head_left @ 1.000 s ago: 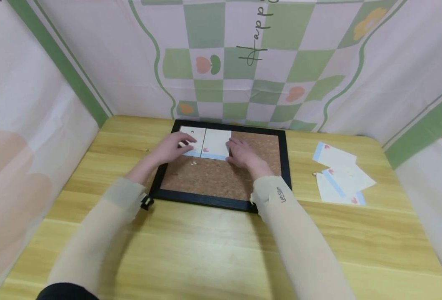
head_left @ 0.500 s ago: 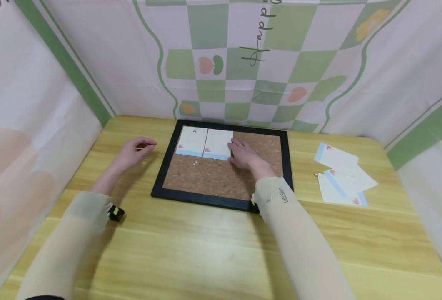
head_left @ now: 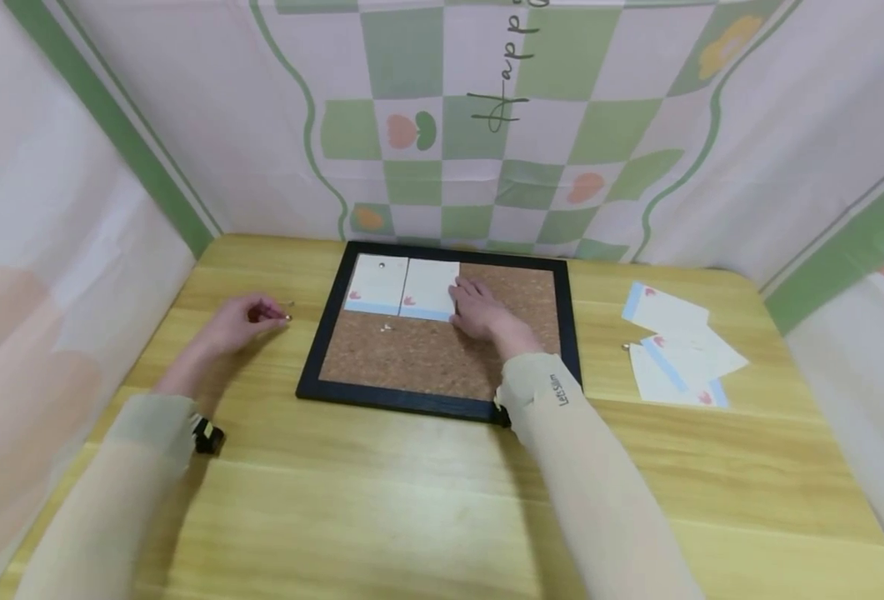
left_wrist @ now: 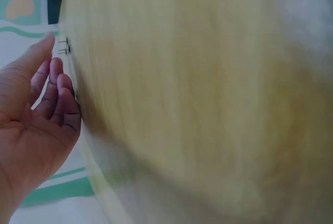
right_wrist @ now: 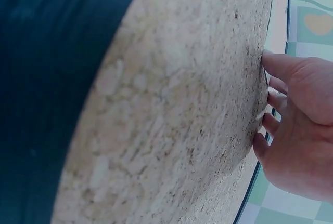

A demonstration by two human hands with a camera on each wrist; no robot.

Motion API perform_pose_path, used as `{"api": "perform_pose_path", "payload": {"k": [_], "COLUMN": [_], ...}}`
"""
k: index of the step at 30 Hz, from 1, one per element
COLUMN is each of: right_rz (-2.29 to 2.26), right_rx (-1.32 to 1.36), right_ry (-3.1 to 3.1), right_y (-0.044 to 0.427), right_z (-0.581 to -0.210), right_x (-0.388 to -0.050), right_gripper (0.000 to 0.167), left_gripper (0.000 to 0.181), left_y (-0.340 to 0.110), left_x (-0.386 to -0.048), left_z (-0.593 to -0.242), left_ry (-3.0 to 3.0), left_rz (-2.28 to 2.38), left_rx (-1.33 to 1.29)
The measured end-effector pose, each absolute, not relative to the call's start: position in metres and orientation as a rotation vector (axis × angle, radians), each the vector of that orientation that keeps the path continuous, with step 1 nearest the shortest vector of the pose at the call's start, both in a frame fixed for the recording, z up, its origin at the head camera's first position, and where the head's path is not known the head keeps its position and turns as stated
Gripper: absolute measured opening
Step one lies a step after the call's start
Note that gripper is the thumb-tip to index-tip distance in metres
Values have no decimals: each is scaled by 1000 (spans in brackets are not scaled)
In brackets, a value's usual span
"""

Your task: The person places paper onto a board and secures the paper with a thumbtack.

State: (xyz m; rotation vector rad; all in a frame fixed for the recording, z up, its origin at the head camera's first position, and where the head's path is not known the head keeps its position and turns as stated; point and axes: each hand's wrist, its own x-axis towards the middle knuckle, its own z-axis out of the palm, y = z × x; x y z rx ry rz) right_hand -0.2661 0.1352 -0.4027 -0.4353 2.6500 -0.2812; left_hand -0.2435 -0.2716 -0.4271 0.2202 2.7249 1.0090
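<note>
My right hand (head_left: 479,310) rests on the cork board (head_left: 389,364), its fingertips at the right edge of a white card (head_left: 432,287) with a blue strip. In the right wrist view, the fingers (right_wrist: 276,102) touch down along the board's surface. A second card (head_left: 377,283), with a round silver tack head (head_left: 382,266) near its top, lies just left of the first. Left of the board, my left hand (head_left: 241,322) is low over the table beside a couple of thumbtacks (left_wrist: 63,46). Its thumb and fingers stand apart, with nothing seen between them.
Several loose cards (head_left: 666,308) overlap on the table's right side, and a small metallic tack (head_left: 625,346) lies by them. A black frame (head_left: 404,398) borders the board. Small whitish bits (head_left: 387,327) lie on the cork. A patterned cloth (head_left: 479,125) hangs behind the table (head_left: 382,492).
My left hand has left the left card and moved left off the board, down to the thumbtacks on the table. The right hand has stayed at the other card's edge.
</note>
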Motion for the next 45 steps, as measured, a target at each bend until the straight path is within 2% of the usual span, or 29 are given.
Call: {"api": "perform_pose_path", "payload": {"k": [6,23,36,45], "right_rz": [-323,-338,-382,-403], "right_rx": [-426,-414,-376,-363], "right_ry": [2644,2636,2620,2618], "right_y": [135,135,136,137], "right_z": [-404,-406,-406,-406], "right_x": [-266,-262,-262,-262], "right_gripper": [60,60,60,60], "left_gripper": [34,25,32,31], "left_y": [-275,-271,-266,-264], "left_x": [-246,-247,-248,-248], "left_z": [-431,-432,-429,-428], "left_ry": [2696,2759,2741,2768], "left_rz": [966,869,857,833], "left_rx": [186,203,165,165]}}
